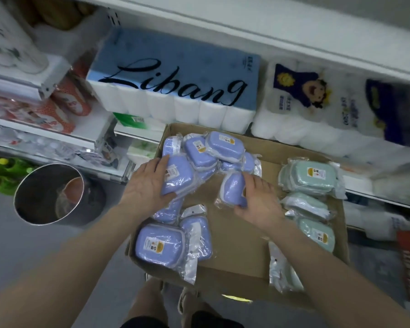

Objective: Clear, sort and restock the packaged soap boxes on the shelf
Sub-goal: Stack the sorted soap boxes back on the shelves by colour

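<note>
In the carton [234,247] purple soap boxes [223,147] lie piled at the left and green ones [305,174] at the right; the left hand [147,185] and right hand [258,202] each have fingers curled round a purple one. They look light and stiff, but the loose wrap is probably slippery, so grip across the shell. The tissue pack [175,74] behind reads "Libang"; the box stickers are illegible.

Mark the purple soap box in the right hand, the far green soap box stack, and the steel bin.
Purple soap box [232,189]: head view, its exposed purple face.
Green soap box stack [310,176]: head view, top box's lid.
Steel bin [37,185]: head view, inner wall.
</note>
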Available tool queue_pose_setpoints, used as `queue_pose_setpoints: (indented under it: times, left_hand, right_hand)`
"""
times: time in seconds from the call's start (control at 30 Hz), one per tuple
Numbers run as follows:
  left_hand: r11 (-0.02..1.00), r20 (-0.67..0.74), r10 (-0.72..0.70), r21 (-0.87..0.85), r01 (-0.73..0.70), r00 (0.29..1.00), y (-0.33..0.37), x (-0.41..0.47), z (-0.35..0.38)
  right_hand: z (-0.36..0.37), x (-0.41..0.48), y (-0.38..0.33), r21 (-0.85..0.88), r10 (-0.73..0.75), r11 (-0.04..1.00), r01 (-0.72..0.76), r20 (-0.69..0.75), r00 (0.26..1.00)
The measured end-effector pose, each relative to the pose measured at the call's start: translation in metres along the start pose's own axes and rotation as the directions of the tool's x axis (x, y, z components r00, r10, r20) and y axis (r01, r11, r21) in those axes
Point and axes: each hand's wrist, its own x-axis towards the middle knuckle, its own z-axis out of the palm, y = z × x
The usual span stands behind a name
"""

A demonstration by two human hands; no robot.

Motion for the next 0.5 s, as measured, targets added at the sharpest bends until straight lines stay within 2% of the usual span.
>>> queue_pose_setpoints:
  times: [0.17, 0.37, 0.5]
  left_hand:
    - [1.000, -0.135, 0.018, -0.009, -0.019, 0.991, 0.002, -0.009, -0.053]
    - [0.996, -0.396, 0.014, 0.091, 0.024, 0.918, -0.008, -0.018, -0.131]
    - [0.992, -0.510, -0.003, 0.108, 0.067, 0.860, -0.023, -0.013, -0.181]
  right_hand:
    - [-0.068, 0.006, -0.013, 0.125, -0.018, 0.992, 0.035, -0.138, 0.990]
    - [-0.162, 0.019, -0.043, 0.036, -0.188, 0.976, 0.213, -0.345, 0.920]
    - [-0.221, 0.028, -0.064, -0.013, -0.265, 0.956, 0.294, -0.476, 0.839]
